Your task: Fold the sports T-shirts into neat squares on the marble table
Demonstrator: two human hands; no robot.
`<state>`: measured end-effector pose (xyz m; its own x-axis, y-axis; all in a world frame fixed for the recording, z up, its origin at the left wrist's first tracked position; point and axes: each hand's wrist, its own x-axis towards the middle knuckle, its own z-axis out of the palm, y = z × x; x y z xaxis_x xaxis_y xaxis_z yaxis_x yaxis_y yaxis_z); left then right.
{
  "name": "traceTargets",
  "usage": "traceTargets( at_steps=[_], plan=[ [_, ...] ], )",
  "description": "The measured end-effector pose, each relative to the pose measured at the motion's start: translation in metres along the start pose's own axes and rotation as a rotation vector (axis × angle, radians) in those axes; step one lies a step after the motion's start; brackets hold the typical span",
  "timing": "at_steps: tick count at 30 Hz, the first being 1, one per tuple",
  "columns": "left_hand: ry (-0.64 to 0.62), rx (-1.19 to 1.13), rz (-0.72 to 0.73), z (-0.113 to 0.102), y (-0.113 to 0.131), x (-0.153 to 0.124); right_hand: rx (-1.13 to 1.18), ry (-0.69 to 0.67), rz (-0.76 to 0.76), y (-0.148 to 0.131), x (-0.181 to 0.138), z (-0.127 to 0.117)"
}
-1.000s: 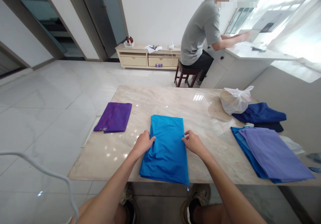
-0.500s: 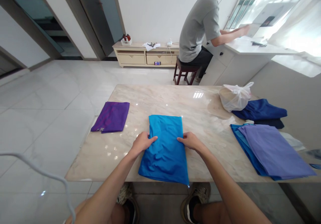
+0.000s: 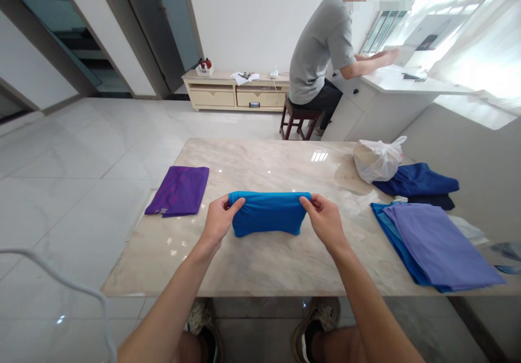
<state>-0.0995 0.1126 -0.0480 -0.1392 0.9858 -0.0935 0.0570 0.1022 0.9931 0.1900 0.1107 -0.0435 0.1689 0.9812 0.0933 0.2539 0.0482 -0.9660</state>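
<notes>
A bright blue folded cloth (image 3: 268, 214) is doubled over into a short, wide shape at the middle of the marble-topped table. My left hand (image 3: 220, 219) pinches its upper left corner, thumb on the near side. At the upper right corner, my right hand (image 3: 324, 219) grips it the same way. The top edge is stretched straight between both hands, and the lower edge bows up in the middle. Whether the cloth touches the tabletop, I cannot tell. To the left lies a flat folded purple cloth (image 3: 179, 190).
On the table's (image 3: 163, 265) right side lie a stack topped by a lavender cloth (image 3: 439, 243), a dark blue cloth (image 3: 419, 180) and a white plastic bag (image 3: 378, 159). Beyond, a person in grey (image 3: 319, 48) sits at a white counter. A pale cable (image 3: 61, 279) hangs at lower left.
The blue cloth lay longer, reaching the table's near edge; now it is folded over and about half as long. My hands have moved from its sides to its upper corners.
</notes>
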Motion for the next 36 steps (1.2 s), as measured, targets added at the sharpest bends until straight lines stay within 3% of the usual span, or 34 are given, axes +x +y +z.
traceTargets(
  at_steps=[4,7,10,17,22,26,29,33,36],
  plan=[
    [0.204,0.207,0.223,-0.002,0.007,0.001,-0.150,0.191,-0.227,-0.013,0.001,-0.001],
    [0.214,0.258,0.352,-0.005,0.012,0.000,-0.179,0.194,-0.312,-0.019,0.002,-0.002],
    [0.162,0.219,0.325,-0.005,0.014,-0.002,-0.137,0.153,-0.268,-0.018,0.000,0.000],
    [0.202,0.256,0.250,-0.002,0.008,-0.004,-0.120,0.115,-0.056,-0.007,0.001,0.007],
    [0.181,0.669,0.142,-0.008,-0.007,-0.002,-0.381,0.106,0.021,0.012,0.005,0.000],
    [0.094,0.887,0.184,-0.005,-0.014,-0.006,-0.604,0.069,-0.027,0.022,0.003,0.001],
    [-0.008,0.831,0.233,0.010,-0.014,-0.014,-0.419,0.004,0.009,0.020,0.001,0.013],
    [-0.153,0.541,0.324,0.041,-0.011,-0.026,0.223,-0.229,0.198,-0.001,-0.002,0.035],
    [-0.171,0.372,0.335,0.062,-0.009,-0.031,0.504,-0.386,0.264,-0.021,-0.009,0.049]
  ],
)
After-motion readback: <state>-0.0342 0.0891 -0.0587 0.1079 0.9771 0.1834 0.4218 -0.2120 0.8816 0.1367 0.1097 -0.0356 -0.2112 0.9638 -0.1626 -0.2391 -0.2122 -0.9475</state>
